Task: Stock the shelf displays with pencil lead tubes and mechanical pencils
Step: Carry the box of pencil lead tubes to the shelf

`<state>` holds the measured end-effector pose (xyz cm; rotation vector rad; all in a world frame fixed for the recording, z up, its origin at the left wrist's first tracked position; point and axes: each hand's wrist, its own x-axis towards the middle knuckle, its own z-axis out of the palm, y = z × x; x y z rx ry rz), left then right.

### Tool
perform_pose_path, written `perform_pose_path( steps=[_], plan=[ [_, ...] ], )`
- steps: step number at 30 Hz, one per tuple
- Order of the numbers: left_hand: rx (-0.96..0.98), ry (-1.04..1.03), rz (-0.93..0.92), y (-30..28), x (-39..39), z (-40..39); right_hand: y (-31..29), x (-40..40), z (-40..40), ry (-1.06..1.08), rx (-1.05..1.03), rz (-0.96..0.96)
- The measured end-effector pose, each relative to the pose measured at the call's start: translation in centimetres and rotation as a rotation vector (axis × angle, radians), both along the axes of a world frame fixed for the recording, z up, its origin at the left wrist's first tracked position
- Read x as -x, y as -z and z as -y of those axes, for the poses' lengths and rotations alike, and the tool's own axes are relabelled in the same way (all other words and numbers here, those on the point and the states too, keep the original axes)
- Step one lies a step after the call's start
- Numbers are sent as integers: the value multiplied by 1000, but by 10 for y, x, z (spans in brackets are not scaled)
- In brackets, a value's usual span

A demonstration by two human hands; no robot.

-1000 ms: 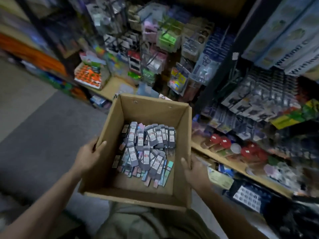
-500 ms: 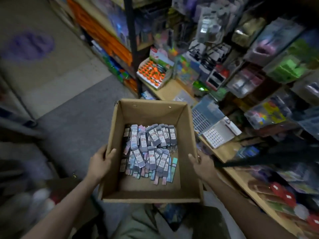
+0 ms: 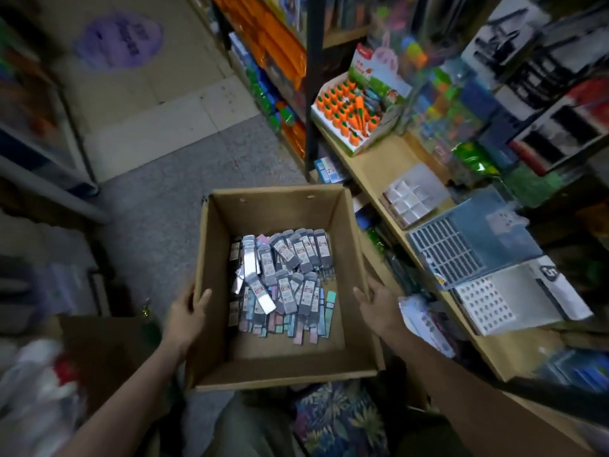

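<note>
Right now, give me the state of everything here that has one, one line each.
cardboard box: open-topped, held up off the floor
pencil lead tubes: heaped loose inside the box
left hand: gripping the box's left wall
right hand: gripping the box's right wall
carrot display carton: open, standing on the shelf

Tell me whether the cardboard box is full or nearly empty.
Partly filled. The cardboard box holds one loose pile of pencil lead tubes across its floor, with bare cardboard toward the person and the walls rising well above it.
</note>
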<state>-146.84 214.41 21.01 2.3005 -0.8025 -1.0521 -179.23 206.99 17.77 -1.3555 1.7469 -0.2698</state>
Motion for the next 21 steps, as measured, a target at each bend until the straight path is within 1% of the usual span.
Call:
perform_pose_path(
  steps=[8,13,17,21],
  plan=[
    [-9,-120,-52,147,15,-4,138,1,6,29,-72,-83],
    [-5,-100,-25,245,26,-4,220,12,7,68,-86,-107],
    [51,-87,-16,302,38,-7,266,20,13,48,-8,-90],
    [86,-116,7,340,50,-13,301,27,21,26,33,-119]
  ],
)
